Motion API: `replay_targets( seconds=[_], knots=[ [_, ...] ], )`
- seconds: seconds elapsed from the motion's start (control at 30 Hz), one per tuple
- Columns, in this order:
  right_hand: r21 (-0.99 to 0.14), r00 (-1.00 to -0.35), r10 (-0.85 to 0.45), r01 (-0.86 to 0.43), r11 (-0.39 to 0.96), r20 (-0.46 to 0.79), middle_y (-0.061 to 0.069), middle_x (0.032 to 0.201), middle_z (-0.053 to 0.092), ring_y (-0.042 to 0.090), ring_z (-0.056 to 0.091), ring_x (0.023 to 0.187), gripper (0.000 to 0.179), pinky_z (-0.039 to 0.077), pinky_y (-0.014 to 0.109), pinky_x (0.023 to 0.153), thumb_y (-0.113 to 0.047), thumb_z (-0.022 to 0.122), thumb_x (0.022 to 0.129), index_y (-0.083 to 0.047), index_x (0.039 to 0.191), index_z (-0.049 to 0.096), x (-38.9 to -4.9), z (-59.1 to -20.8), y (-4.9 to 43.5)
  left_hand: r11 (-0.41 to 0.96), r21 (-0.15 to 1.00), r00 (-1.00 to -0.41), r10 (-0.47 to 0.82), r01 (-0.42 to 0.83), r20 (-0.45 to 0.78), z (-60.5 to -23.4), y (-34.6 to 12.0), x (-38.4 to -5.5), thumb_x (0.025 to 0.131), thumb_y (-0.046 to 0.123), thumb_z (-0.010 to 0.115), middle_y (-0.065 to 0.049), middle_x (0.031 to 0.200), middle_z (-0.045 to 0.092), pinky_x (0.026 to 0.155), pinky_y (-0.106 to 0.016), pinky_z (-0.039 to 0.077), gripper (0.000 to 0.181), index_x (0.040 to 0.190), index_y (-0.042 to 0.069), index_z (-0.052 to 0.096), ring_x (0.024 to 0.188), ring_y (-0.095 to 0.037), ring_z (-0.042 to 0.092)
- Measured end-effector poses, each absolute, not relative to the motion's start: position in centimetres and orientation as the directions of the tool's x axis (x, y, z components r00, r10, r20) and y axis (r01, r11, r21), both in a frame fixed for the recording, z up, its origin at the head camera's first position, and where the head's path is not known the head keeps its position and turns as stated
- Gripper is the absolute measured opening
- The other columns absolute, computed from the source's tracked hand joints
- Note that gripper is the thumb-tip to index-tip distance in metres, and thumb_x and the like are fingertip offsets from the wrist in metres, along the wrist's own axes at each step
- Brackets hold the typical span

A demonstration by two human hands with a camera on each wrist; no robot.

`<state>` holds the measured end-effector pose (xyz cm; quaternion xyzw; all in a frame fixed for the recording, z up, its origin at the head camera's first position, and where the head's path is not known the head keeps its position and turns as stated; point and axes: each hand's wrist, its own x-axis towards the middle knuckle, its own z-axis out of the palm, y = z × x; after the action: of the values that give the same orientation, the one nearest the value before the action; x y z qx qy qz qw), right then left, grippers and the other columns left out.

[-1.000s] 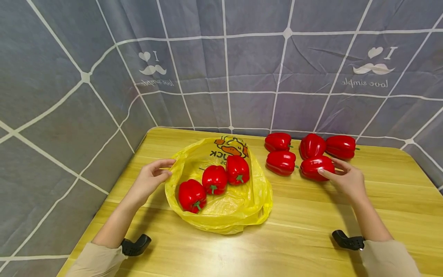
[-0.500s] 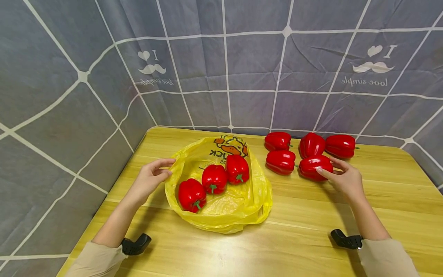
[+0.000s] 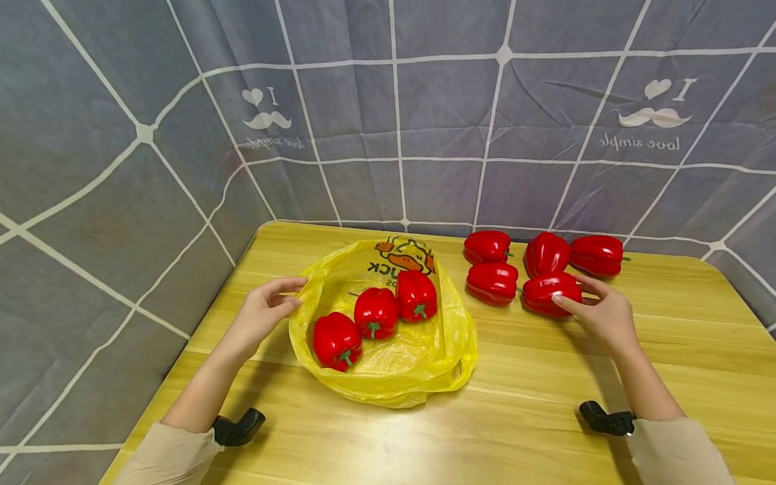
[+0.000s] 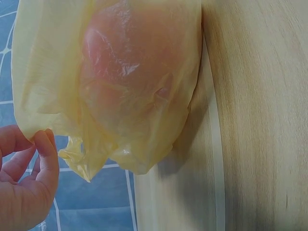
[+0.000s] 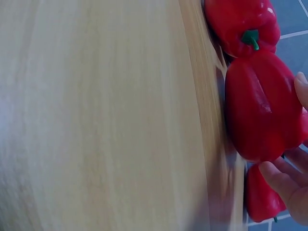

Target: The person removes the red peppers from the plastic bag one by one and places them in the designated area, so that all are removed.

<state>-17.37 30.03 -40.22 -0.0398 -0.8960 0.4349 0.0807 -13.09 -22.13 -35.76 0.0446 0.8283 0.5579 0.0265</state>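
My left hand (image 3: 264,315) pinches the left rim of a yellow plastic bag (image 3: 388,392), thumb and fingertips meeting on the film in the left wrist view. The bag's mouth is spread wide. Three red bell peppers with green stems lie inside, the nearest bell pepper (image 3: 337,341) at the lower left. Over on the right, my right hand (image 3: 611,322) grips another red bell pepper (image 3: 548,294) from its right end, the thumb on its near side. The right wrist view shows that bell pepper (image 5: 262,106) close up, with part of the hand hidden past the frame edge.
Several more red peppers lie at the back right: one pepper (image 3: 492,283) left of the held one, one pepper (image 3: 487,247) behind that, a pepper (image 3: 547,254) and a pepper (image 3: 597,256) by the grey curtain (image 3: 436,195). The wooden table (image 3: 515,417) extends in front.
My right hand and the bell pepper in it have shifted slightly left. The left hand and the bag have stayed put.
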Motion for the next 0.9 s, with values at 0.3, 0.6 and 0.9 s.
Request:
replay_targets(
  seconds=[0.3, 0.6, 0.9],
  knots=[
    [-0.769, -0.985, 0.135, 0.003, 0.64, 0.108, 0.029, 0.124, 0.052, 0.031, 0.061, 0.098, 0.067, 0.044, 0.007, 0.06, -0.032, 0.07, 0.083, 0.004, 0.134, 0.046, -17.3, -39.8, 29.7, 0.37, 0.927, -0.994, 0.105, 0.055, 0.017, -35.8, -22.2, -13.2, 0.092, 0.002, 0.052, -0.024, 0.125, 0.049, 0.079, -0.018, 0.048, 0.037, 0.128, -0.006, 0.05, 0.091, -0.008, 0.057],
    [-0.781, -0.985, 0.138, 0.005, 0.625, 0.104, 0.028, 0.126, 0.051, -0.013, 0.049, 0.076, 0.066, 0.049, 0.014, 0.058, -0.033, 0.072, 0.081, 0.003, 0.132, 0.049, -17.5, -39.4, 29.9, 0.352, 0.933, -0.993, 0.112, 0.074, 0.037, -35.6, -22.0, -13.2, 0.091, 0.002, 0.053, -0.025, 0.124, 0.05, 0.078, -0.019, 0.048, 0.037, 0.127, -0.007, 0.05, 0.091, -0.007, 0.057],
    [-0.776, -0.988, 0.126, 0.015, 0.631, 0.084, 0.027, 0.125, 0.052, -0.016, 0.047, 0.079, 0.066, 0.046, 0.008, 0.061, -0.035, 0.072, 0.081, 0.003, 0.131, 0.05, -17.2, -38.0, 30.2, 0.348, 0.933, -0.991, 0.12, 0.095, 0.056, -35.6, -22.1, -13.1, 0.091, 0.003, 0.054, -0.026, 0.123, 0.05, 0.077, -0.018, 0.049, 0.036, 0.126, -0.008, 0.051, 0.091, -0.008, 0.058]
  ],
)
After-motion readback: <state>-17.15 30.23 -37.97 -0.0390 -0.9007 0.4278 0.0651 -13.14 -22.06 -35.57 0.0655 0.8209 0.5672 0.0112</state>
